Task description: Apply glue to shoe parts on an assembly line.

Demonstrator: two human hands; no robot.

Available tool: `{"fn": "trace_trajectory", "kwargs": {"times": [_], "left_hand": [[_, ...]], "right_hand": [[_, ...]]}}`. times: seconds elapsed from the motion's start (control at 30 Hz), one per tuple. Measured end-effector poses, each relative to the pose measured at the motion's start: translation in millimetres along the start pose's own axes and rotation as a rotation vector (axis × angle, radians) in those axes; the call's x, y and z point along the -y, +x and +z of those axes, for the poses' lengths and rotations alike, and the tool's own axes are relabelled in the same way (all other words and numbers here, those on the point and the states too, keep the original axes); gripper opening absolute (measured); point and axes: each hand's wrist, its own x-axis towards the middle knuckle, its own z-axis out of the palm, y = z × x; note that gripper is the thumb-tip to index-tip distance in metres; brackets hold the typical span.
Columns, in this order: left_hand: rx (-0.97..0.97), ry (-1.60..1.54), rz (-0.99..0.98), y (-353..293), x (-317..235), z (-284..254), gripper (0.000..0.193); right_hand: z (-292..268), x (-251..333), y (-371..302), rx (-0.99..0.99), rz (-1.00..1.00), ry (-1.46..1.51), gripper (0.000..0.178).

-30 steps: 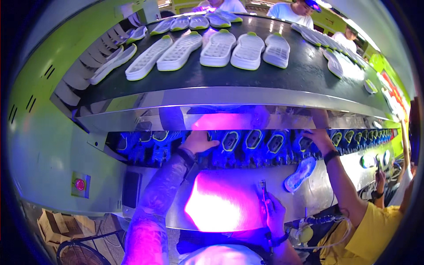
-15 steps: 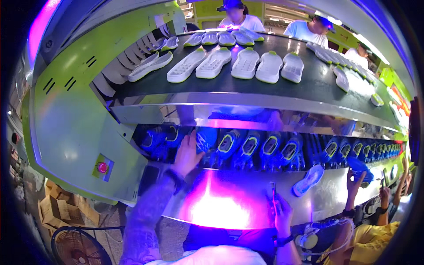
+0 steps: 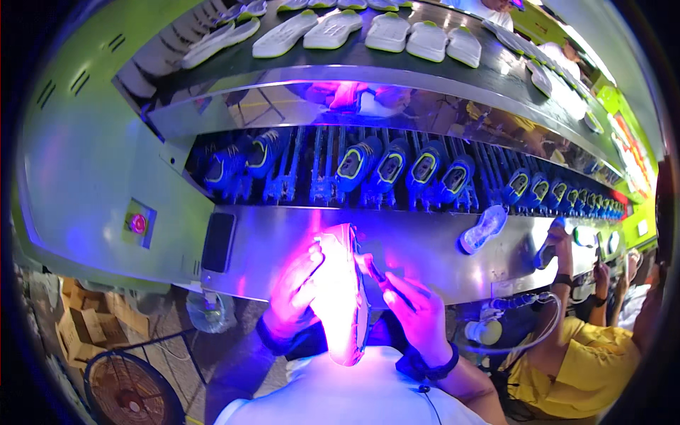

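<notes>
A shoe (image 3: 340, 304), washed out by strong white-violet light, is upright over the front edge of the metal ledge, close to my body. My left hand (image 3: 292, 294) grips it from its left side. In my right hand (image 3: 418, 312) is a slim dark-handled brush (image 3: 368, 265), pinched between the fingers, its tip at or very near the shoe's right side. Glare hides the shoe's surface, and I cannot tell whether the brush touches it. Beyond stands a row of blue shoes (image 3: 392, 168) with yellow-green collars on a rack, with gaps in it.
A bluish-white sole (image 3: 484, 229) lies on the metal ledge (image 3: 425, 244), right of my hands; a dark flat rectangular object (image 3: 219, 242) lies left. White soles (image 3: 333, 28) line the upper belt. A fan (image 3: 133, 397) stands lower left. A co-worker in yellow (image 3: 577, 365) works at right.
My left hand has brought a blue shoe from the rack toward my body, leaving a gap there. My right hand has moved left with the brush up to the shoe. The view has tilted down.
</notes>
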Motion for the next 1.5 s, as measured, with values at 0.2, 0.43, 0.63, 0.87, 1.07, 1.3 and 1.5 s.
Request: {"fn": "trace_trajectory", "kwargs": {"times": [0.2,0.43,0.63,0.87,1.07,1.3,1.5], "left_hand": [[0.201,-0.082,0.325,8,4,-29,0.039],[0.347,-0.075,0.548,28,-4,-37,0.044],[0.371,-0.031,0.564,29,5,-45,0.046],[0.333,0.018,0.515,28,9,-47,0.043],[0.306,0.04,0.462,14,15,-47,0.058],[0.281,-0.016,0.471,10,11,-36,0.05],[0.275,-0.006,0.444,24,13,-39,0.046]], "right_hand": [[-22,11,-10,-0.092,0.074,0.018,0.033],[-28,24,21,-0.09,-0.075,-0.147,0.033],[-27,22,11,-0.028,-0.104,-0.264,0.033],[-9,21,-10,-0.035,0.015,-0.229,0.031],[-3,6,-43,0.001,-0.085,0.002,0.035],[-8,8,-27,-0.03,-0.092,-0.122,0.036],[-12,10,-24,-0.055,-0.149,-0.138,0.035]]}}
